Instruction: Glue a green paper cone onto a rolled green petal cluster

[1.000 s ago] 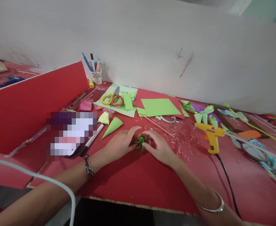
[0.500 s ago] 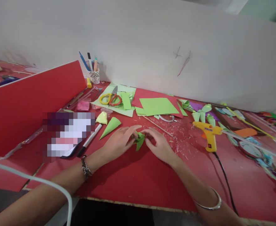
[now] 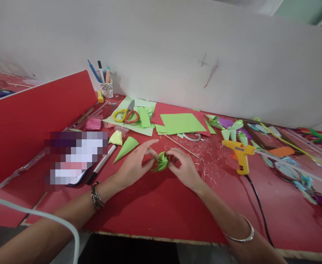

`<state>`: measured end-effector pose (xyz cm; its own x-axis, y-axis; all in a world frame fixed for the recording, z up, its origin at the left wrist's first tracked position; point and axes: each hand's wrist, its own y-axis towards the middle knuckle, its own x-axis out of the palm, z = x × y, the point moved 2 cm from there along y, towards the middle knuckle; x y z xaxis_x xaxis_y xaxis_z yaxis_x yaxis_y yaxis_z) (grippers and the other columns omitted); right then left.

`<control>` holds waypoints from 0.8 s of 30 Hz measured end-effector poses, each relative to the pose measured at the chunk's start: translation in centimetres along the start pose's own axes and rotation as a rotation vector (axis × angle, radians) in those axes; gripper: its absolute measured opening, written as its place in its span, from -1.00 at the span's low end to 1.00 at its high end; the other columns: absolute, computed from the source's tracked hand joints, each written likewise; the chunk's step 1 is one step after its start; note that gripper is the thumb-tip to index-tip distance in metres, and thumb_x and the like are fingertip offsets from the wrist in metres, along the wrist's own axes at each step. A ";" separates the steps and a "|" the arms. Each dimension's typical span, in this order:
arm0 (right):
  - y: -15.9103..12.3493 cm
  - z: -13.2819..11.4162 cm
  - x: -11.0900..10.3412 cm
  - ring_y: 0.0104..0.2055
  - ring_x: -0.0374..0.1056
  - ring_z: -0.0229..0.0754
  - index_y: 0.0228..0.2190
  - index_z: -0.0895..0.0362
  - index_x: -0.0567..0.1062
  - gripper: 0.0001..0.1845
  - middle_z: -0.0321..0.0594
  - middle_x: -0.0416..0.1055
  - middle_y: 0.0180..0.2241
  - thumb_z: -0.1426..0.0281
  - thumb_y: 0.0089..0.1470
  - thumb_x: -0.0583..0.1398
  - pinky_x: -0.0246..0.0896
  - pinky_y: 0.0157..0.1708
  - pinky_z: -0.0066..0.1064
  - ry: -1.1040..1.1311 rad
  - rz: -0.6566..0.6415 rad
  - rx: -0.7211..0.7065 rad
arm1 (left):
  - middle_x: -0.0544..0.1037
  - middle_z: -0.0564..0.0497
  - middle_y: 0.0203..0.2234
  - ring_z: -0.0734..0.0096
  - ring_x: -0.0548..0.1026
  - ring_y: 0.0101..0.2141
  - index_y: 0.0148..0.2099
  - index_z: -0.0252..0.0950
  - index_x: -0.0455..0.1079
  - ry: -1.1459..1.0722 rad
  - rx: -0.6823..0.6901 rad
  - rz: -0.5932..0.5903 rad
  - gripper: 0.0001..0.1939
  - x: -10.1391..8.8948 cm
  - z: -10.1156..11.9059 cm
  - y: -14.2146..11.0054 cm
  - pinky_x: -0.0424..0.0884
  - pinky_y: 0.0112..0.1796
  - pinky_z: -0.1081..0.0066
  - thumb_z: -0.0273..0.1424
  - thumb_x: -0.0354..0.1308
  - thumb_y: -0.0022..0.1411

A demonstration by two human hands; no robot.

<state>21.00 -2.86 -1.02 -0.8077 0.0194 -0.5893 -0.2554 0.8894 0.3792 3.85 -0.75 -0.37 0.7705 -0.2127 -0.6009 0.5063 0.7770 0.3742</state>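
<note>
A small green folded paper piece (image 3: 161,161), with several pleats fanning out, rests just above the red table (image 3: 161,205). My left hand (image 3: 134,163) pinches its left side, fingers closed on the paper. From the right, my right hand (image 3: 184,167) pinches the other side with thumb and fingertips. A green paper cone (image 3: 125,147) lies just left of my left hand.
A yellow glue gun (image 3: 240,156) with a black cord stands to the right. Green paper sheets (image 3: 181,123), yellow-and-orange scissors (image 3: 125,115), a pen cup (image 3: 106,88), a black marker (image 3: 102,168) and paper scraps lie behind. A red board (image 3: 34,117) leans at the left.
The green paper piece has been turned between my fingers and now shows its fanned pleats. Both hands stayed at the same spot on the table.
</note>
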 end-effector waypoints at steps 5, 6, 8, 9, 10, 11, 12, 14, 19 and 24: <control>0.0 -0.6 -0.5 -0.38 0.27 -0.26 -0.38 0.09 0.40 -0.85 -0.26 0.35 -0.41 0.53 -0.01 0.07 0.20 -0.35 -0.42 -0.044 0.065 -0.038 | 0.45 0.05 -0.32 0.40 0.39 -0.21 0.03 -0.23 0.09 0.106 0.031 0.012 -0.53 0.0 -0.1 0.1 0.30 -0.13 0.31 -0.58 0.03 0.05; 0.0 -0.7 -0.6 -0.39 0.27 -0.27 -0.39 0.09 0.40 -0.86 -0.27 0.34 -0.42 0.52 -0.01 0.08 0.20 -0.36 -0.43 -0.053 0.068 -0.043 | 0.44 0.04 -0.31 0.39 0.37 -0.21 -0.01 -0.23 0.15 0.131 0.041 0.008 -0.58 0.1 -0.1 0.1 0.30 -0.14 0.31 -0.58 0.04 0.05; -0.1 -0.8 -0.6 -0.39 0.27 -0.27 -0.40 0.09 0.40 -0.88 -0.27 0.34 -0.43 0.50 0.00 0.08 0.20 -0.38 -0.43 -0.065 0.069 -0.050 | 0.42 0.03 -0.29 0.39 0.35 -0.21 -0.14 -0.24 0.25 0.167 0.070 0.002 -0.71 0.1 -0.2 0.2 0.31 -0.17 0.33 -0.57 0.04 0.05; -0.1 -0.8 -0.6 -0.40 0.27 -0.27 -0.40 0.09 0.40 -0.88 -0.27 0.34 -0.44 0.50 0.00 0.08 0.20 -0.39 -0.44 -0.068 0.069 -0.051 | 0.41 0.02 -0.28 0.39 0.35 -0.21 -0.20 -0.25 0.28 0.176 0.086 -0.001 -0.77 0.1 -0.2 0.2 0.31 -0.18 0.35 -0.57 0.04 0.05; -0.1 -0.8 -0.6 -0.41 0.27 -0.27 -0.40 0.09 0.40 -0.89 -0.27 0.33 -0.45 0.49 0.00 0.08 0.20 -0.39 -0.44 -0.072 0.070 -0.050 | 0.40 0.02 -0.29 0.40 0.35 -0.22 -0.25 -0.25 0.30 0.179 0.101 -0.001 -0.81 0.1 -0.2 0.2 0.31 -0.19 0.36 -0.57 0.03 0.06; -0.1 -0.8 -0.6 -0.41 0.26 -0.27 -0.41 0.09 0.39 -0.90 -0.27 0.33 -0.46 0.48 0.00 0.08 0.19 -0.40 -0.44 -0.074 0.072 -0.047 | 0.39 0.02 -0.30 0.42 0.35 -0.24 -0.27 -0.26 0.31 0.178 0.110 0.000 -0.84 0.1 -0.3 0.3 0.32 -0.21 0.38 -0.57 0.03 0.06; -0.2 -0.8 -0.6 -0.42 0.26 -0.28 -0.42 0.09 0.39 -0.91 -0.28 0.33 -0.47 0.47 0.00 0.08 0.19 -0.40 -0.44 -0.074 0.073 -0.044 | 0.38 0.02 -0.31 0.43 0.35 -0.25 -0.29 -0.27 0.31 0.174 0.114 0.006 -0.85 0.0 -0.3 0.3 0.32 -0.22 0.39 -0.57 0.03 0.07; -0.2 -0.9 -0.6 -0.44 0.25 -0.28 -0.41 0.09 0.38 -0.92 -0.29 0.33 -0.48 0.44 0.02 0.08 0.18 -0.41 -0.43 -0.060 0.073 -0.042 | 0.37 0.02 -0.31 0.44 0.35 -0.25 -0.29 -0.27 0.31 0.170 0.113 0.019 -0.86 -0.1 -0.4 0.3 0.32 -0.22 0.40 -0.56 0.02 0.08; -0.3 -1.3 -1.0 -0.32 0.23 -0.23 -0.24 0.09 0.31 -0.79 -0.23 0.29 -0.34 0.43 0.00 0.07 0.20 -0.30 -0.36 -0.034 0.198 -0.069 | 0.33 0.00 -0.25 0.45 0.34 -0.21 -0.26 -0.26 0.31 0.184 0.101 0.015 -0.86 -0.3 -0.5 0.3 0.32 -0.18 0.40 -0.53 0.01 0.12; -0.2 -1.4 -1.0 -0.19 0.22 -0.14 -0.28 0.04 0.32 -0.79 -0.20 0.25 -0.28 0.42 -0.05 0.13 0.18 -0.20 -0.25 -0.133 0.203 -0.114 | 0.33 0.00 -0.25 0.45 0.34 -0.21 -0.27 -0.26 0.32 0.213 0.127 -0.002 -0.86 -0.2 -0.4 0.2 0.32 -0.19 0.41 -0.53 -0.02 0.14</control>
<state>21.09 -3.71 0.46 -0.7732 0.2588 -0.5790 -0.1595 0.8043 0.5725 3.62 -0.27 -0.48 0.6771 -0.0736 -0.7322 0.5628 0.6928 0.4508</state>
